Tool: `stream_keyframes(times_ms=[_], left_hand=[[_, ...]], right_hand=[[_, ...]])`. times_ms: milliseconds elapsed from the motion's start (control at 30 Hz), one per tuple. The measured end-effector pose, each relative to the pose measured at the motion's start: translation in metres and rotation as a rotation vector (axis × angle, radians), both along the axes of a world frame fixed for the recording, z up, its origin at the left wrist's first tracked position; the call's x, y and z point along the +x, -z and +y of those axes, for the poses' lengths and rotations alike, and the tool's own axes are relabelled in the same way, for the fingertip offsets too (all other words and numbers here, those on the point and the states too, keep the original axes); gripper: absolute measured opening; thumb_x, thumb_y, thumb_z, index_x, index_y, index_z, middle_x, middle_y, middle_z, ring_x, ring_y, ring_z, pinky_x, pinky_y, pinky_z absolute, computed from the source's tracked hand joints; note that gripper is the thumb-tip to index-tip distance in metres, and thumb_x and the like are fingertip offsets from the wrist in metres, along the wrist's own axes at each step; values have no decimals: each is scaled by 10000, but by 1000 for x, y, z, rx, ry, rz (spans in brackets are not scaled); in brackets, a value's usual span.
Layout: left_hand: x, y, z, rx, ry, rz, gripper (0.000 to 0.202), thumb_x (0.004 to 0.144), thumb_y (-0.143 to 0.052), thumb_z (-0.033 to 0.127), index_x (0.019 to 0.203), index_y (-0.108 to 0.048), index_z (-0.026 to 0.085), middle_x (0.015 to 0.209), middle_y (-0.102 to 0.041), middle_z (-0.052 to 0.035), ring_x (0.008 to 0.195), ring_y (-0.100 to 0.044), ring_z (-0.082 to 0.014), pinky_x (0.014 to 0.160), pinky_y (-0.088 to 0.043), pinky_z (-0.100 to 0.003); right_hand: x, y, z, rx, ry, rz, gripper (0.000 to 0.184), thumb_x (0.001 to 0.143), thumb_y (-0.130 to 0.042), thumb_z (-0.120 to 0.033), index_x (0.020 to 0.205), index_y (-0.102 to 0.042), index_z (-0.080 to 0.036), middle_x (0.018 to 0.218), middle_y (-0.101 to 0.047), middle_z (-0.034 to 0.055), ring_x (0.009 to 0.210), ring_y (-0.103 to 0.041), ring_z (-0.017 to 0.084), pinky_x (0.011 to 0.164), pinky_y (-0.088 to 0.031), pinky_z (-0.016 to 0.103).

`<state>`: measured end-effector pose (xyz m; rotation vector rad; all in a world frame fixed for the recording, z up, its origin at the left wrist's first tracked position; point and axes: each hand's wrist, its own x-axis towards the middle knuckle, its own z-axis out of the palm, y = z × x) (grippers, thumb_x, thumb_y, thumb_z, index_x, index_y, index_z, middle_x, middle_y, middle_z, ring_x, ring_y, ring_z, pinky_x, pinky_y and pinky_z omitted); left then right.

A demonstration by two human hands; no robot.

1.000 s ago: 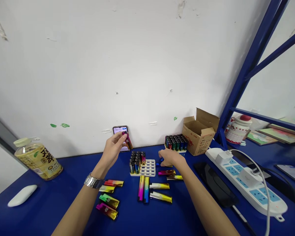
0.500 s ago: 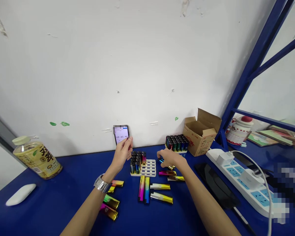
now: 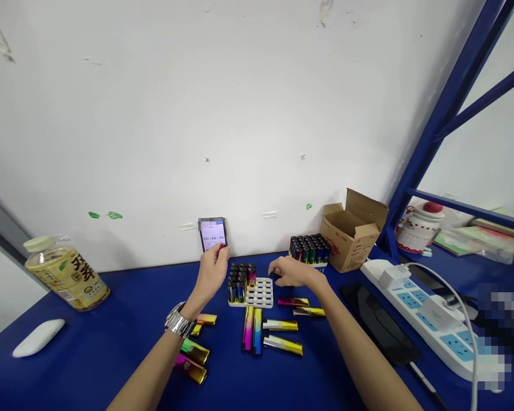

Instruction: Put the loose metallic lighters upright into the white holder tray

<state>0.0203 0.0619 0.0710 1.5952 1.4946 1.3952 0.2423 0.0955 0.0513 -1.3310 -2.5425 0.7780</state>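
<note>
My left hand (image 3: 213, 268) is raised in front of the phone (image 3: 213, 232), its fingers pinched on a lighter whose small dark reddish end shows above them. My right hand (image 3: 292, 272) hovers just right of the white holed tray (image 3: 262, 297). Its curled fingers hold a lighter (image 3: 276, 275), mostly hidden, with a dark end sticking out. Upright lighters (image 3: 239, 281) with black tops fill the tray's left part; open slots show on its right. Two lighters, pink-yellow (image 3: 248, 329) and blue-yellow (image 3: 257, 331), lie before the tray.
More shiny lighters lie right (image 3: 282, 345) and left (image 3: 196, 350) on the blue table. A full rack of lighters (image 3: 309, 249) stands by an open cardboard box (image 3: 351, 245). A power strip (image 3: 437, 328), dark tablet (image 3: 379, 325), bottle (image 3: 66, 277) and white case (image 3: 38, 338) surround them.
My right hand has moved slightly left toward the tray, with a lighter in its fingers. My left hand has shifted slightly down, and the end of its lighter now shows.
</note>
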Motion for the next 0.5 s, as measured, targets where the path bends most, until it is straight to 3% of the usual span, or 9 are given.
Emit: stream_keyframes(times_ms=[67,167,267,367,433,500], left_hand=[[0,0,0,-7,15,9,292,823,-414,404,601,-349,226,448,-328,75,383,-313,-83,379,-229,-215],[2,-3,-2,-22,123,-20,290,860,-411,478,721,-402,223,461,-360,94,378,-329,-85,400,-266,-214],[4,-7,-5,1,260,-5,271,898,-381,500,911,-406,230,549,-491,83,450,-443,-97,490,-368,-223],[6,-11,-9,74,378,105,261,914,-388,465,967,-444,216,799,-614,-8,752,-583,-141,696,-447,-273],[8,-13,-12,104,411,222,273,908,-417,456,962,-504,203,919,-609,-42,878,-568,-166,767,-441,-293],[9,-13,-14,100,412,330,287,899,-444,462,954,-547,199,919,-600,-41,866,-555,-173,757,-437,-299]], right_hand=[[0,-2,0,-17,-36,79,91,641,-611,-76,638,-598,-166,484,-413,-76,485,-364,84,475,-259,213],[0,-5,-3,-46,-75,278,288,736,-599,-196,508,-424,-180,459,-301,-84,475,-274,72,466,-232,219],[-5,-6,-6,-172,-8,614,296,820,-555,-393,638,-438,-190,550,-418,-66,503,-382,82,485,-320,209],[-11,-2,-6,-332,105,926,305,857,-489,-508,802,-422,-216,596,-479,-67,490,-465,91,488,-391,214],[-14,3,-3,-351,143,1047,310,858,-495,-523,831,-419,-224,528,-398,-99,414,-380,71,433,-343,189],[-15,9,1,-357,175,1098,338,857,-492,-538,791,-446,-210,470,-300,-114,374,-259,57,384,-257,175]])
